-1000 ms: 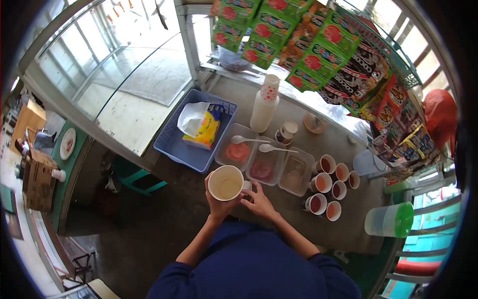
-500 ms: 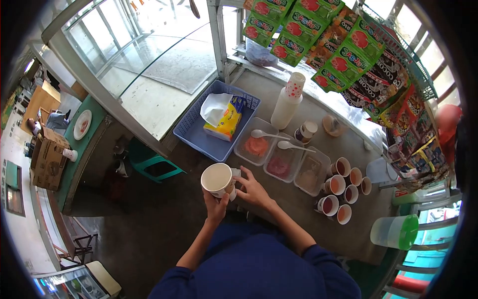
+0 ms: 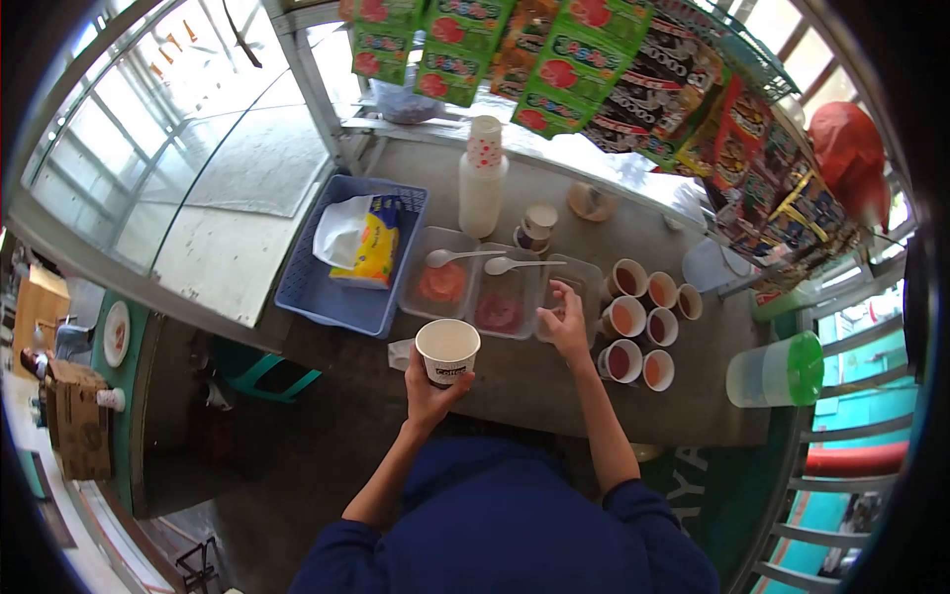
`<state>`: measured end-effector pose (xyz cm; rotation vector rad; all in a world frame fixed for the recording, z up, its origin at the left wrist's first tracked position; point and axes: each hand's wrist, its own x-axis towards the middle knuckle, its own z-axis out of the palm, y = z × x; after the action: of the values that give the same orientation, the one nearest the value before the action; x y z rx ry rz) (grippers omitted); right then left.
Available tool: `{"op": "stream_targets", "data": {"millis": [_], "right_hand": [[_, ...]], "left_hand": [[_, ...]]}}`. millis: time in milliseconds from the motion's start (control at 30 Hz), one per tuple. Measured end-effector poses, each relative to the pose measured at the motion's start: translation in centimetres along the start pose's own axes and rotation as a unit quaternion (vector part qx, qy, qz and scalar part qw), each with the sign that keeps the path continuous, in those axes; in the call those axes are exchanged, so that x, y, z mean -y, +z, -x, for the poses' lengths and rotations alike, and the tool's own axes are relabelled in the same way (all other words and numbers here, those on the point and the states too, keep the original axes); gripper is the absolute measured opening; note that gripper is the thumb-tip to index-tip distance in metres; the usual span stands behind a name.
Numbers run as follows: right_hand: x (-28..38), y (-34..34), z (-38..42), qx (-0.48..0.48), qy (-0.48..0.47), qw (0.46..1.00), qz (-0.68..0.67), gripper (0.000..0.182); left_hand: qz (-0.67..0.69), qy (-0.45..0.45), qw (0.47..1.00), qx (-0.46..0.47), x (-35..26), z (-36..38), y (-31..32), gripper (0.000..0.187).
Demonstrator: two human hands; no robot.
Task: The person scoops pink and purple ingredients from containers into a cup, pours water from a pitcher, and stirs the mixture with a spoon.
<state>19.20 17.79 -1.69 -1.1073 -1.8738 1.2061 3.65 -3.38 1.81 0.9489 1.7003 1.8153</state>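
Observation:
My left hand (image 3: pixel 431 393) is wrapped round a white paper cup (image 3: pixel 447 364) printed with "Coffee"; it looks bare inside. A piece of white tissue (image 3: pixel 400 353) sticks out beside that hand. Reaching over the front of the third plastic tub (image 3: pixel 584 281), my right hand (image 3: pixel 566 325) has its fingers apart and loosely bent, with nothing seen in them. To its left are a tub of pink-red powder (image 3: pixel 498 311) and a tub of orange powder (image 3: pixel 441 283). White spoons, one (image 3: pixel 515 264) over the pink-red tub, rest on these tubs.
Several paper cups (image 3: pixel 622 317) with coloured contents stand right of the tubs. A blue basket (image 3: pixel 336 309) holds a tissue pack (image 3: pixel 368 247). Behind are a stack of cups (image 3: pixel 484 144) and a short cup stack (image 3: pixel 537 224). A green-lidded container (image 3: pixel 772 371) stands right. Sachets (image 3: pixel 579 59) hang above.
My right hand has left the cup and moved right to the third tub. The left hand keeps the cup, now with tissue at its side. The view has turned right.

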Motion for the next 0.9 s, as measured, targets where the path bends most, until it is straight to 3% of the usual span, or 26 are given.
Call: {"op": "stream_targets", "data": {"millis": [100,233,300,367,567,633,733,833,900], "right_hand": [[-0.1,-1.2,-1.1,-0.016,-0.023,0.998,0.054,0.061],[-0.2,-1.9,-2.0,-0.012,-0.02,0.997,0.069,0.064],[-0.8,-1.2,-3.0,-0.044,-0.044,0.987,0.147,0.065],[-0.2,-0.5,-3.8,-0.046,-0.054,0.988,0.136,0.061],[2.9,2.5,-6.5,0.075,-0.064,0.98,0.17,0.051],[3.6,3.8,-7.2,0.077,-0.131,0.95,0.271,0.05],[4.5,5.4,-8.1,0.129,-0.102,0.919,0.359,0.05],[3.2,7.0,-9.1,0.118,-0.131,0.923,0.341,0.052],[3.0,7.6,-9.6,0.135,-0.102,0.937,0.307,0.049]], "left_hand": [[0.052,-0.007,0.998,0.022,0.3,-0.5,2.0,0.07],[0.018,0.001,0.997,0.079,-1.0,-0.6,3.5,0.073],[-0.008,0.062,0.993,0.1,-2.3,-1.1,3.8,0.077],[-0.039,0.07,0.992,0.095,-1.7,-1.2,3.4,0.081],[-0.052,-0.013,0.997,0.05,-0.8,-1.8,1.3,0.081],[-0.083,-0.015,0.996,0.038,-0.6,-2.3,0.4,0.082],[-0.103,-0.007,0.994,0.036,-0.1,-3.3,-0.6,0.083],[-0.104,-0.006,0.994,0.025,0.3,-4.3,-1.0,0.083],[-0.129,0.014,0.991,0.02,0.5,-4.6,-1.2,0.084]]}}
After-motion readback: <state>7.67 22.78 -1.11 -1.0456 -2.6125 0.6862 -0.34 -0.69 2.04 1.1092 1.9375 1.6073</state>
